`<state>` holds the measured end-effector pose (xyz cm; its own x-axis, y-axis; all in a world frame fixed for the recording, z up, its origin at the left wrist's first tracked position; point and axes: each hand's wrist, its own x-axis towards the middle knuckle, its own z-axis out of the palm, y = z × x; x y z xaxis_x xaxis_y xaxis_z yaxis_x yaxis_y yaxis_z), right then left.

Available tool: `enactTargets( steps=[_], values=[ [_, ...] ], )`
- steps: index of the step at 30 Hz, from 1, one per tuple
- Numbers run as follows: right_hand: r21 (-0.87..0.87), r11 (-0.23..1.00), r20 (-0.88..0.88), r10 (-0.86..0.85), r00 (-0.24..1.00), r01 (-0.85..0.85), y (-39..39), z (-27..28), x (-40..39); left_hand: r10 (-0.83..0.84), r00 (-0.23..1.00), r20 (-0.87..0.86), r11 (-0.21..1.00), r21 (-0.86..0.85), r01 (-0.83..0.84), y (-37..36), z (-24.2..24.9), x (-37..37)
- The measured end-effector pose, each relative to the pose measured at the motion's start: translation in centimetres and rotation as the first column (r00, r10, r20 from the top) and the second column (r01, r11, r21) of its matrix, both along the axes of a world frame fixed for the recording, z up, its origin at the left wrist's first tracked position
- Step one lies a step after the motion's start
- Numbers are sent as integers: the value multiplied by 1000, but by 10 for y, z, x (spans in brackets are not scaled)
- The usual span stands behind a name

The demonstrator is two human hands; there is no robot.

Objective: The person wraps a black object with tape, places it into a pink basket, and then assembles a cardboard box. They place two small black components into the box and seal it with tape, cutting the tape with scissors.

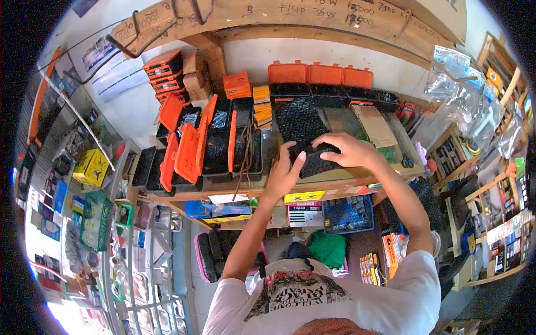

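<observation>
A sheet of black bubble wrap [301,120] lies on the glass-topped counter, its near end folded up into a dark bundle [321,163]. My left hand [285,172] grips the left side of this bundle, with thumb and index finger showing at its edge. From the right, my right hand [350,152] curls its fingers over the top of the bundle. What the wrap may contain is hidden. Left of my hands stand black cases with orange lids [190,153], some holding screws or nails. Brown cords [244,153] hang beside them.
A cardboard piece [373,125] and scissors [407,162] lie on the counter to the right. Orange-lidded boxes [319,75] line the back. A wooden beam with metal hooks [268,22] runs overhead. A blue basket [347,215] sits below the counter.
</observation>
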<state>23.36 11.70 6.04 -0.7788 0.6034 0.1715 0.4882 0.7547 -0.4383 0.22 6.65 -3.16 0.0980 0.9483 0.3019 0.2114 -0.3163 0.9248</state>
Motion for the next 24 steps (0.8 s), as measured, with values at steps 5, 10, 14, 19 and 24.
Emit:
enactTargets(
  steps=[5, 10, 14, 19, 24],
  values=[
    [-109, 994, -11, -20, 1000, 18, 26, -4, -7, -12, 1000, 5, 981, 191, 11, 13, -15, 1],
    [-148, 989, 62, 21, 998, -12, 84, -40, -7, 102, 986, -132, 963, 261, -65, 7, -9, 6],
    [-135, 990, 47, 45, 998, -38, 78, -28, -14, 105, 963, -248, 984, 165, -65, 5, -1, 6],
    [298, 955, 136, -26, 990, -15, 10, 12, -18, 82, 970, -231, 995, 68, -68, -1, 6, 6],
    [286, 958, 34, 13, 999, -22, -6, -10, -5, 28, 997, -69, 997, 78, -22, 9, -10, 3]
  ],
)
